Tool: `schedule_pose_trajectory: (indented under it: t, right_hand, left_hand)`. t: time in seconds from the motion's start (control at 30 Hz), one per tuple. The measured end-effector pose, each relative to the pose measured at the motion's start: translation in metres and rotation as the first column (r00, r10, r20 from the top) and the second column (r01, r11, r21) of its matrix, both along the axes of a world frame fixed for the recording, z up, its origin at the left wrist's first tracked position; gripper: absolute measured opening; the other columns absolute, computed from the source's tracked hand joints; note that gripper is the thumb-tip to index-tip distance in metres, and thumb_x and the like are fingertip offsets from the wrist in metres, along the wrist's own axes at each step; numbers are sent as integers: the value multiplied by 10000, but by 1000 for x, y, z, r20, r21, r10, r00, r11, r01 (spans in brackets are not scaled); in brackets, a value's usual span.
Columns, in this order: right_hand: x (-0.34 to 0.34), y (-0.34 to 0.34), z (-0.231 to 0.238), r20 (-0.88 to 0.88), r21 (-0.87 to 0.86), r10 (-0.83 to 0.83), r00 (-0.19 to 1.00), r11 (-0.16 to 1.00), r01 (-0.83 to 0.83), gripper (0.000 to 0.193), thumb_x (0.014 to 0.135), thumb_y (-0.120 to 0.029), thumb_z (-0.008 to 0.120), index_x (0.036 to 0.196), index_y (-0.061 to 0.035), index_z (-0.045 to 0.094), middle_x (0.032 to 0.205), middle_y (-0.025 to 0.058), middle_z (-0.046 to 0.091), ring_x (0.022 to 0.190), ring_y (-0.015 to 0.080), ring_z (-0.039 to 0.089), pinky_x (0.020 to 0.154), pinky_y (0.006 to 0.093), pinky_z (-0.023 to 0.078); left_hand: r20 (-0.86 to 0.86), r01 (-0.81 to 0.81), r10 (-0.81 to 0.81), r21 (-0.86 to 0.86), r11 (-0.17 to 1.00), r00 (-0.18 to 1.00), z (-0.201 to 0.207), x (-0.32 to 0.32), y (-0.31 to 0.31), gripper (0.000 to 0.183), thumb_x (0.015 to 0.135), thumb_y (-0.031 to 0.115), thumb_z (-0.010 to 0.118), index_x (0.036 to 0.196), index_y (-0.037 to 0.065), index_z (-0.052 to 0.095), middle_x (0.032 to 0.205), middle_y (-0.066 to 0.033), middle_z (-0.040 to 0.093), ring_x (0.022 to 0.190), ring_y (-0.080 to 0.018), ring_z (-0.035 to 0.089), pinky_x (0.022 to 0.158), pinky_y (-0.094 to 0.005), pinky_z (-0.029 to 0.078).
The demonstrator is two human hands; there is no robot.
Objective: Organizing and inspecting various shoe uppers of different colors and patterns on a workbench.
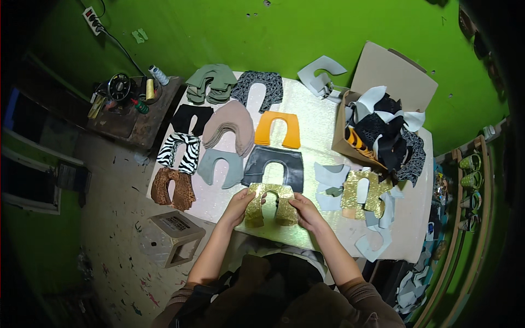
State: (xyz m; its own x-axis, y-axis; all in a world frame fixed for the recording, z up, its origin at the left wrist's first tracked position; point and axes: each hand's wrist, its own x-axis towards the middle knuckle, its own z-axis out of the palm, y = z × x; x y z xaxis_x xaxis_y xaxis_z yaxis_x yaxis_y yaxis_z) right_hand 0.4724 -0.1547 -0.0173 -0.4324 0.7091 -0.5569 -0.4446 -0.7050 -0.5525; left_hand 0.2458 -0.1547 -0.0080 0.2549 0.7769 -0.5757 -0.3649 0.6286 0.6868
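Between my two hands, above the table's near edge, is a glittery gold U-shaped cut piece (272, 191), its curve away from me and its two legs toward me. My left hand (238, 208) is closed on its left side, and my right hand (306, 212) grips the right side. Just beyond it lie black shiny U-shaped pieces (252, 174). Nearby sit grey (206, 168), orange (291, 131) and dusty pink (221, 116) pieces of similar shape. Leopard (162, 188), zebra (166, 150), black (183, 117), olive green (210, 74) and dark patterned (257, 78) ones lie around these.
An open cardboard box (340, 128) full of offcuts stands at the table's far right. Gold scraps (353, 202) and grey scraps (328, 174) lie right of my hands. A stool (175, 229) stands on the floor at left, below a sewing machine table (123, 123). A shoe rack (481, 208) is at right.
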Motion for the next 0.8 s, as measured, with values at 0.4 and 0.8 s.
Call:
schedule_pose_trajectory:
  t: [0.4,0.8]
  right_hand:
    - [-65,-12,2,-17,-36,-188,982,982,187,286,902,-49,408,1181,11,420,1082,120,554,943,183,582,806,293,500]
    - [-24,74,29,251,181,-415,875,908,379,311,872,-75,487,1167,21,467,973,97,596,831,150,597,713,274,500]
  left_hand:
    - [53,172,-177,85,981,983,-11,-50,13,303,912,124,432,1173,-29,456,1066,-121,584,937,-175,585,798,-286,482]
    - [-43,309,-306,118,944,951,18,-6,122,266,919,96,398,1153,-17,458,1054,-119,599,901,-176,598,771,-286,497]
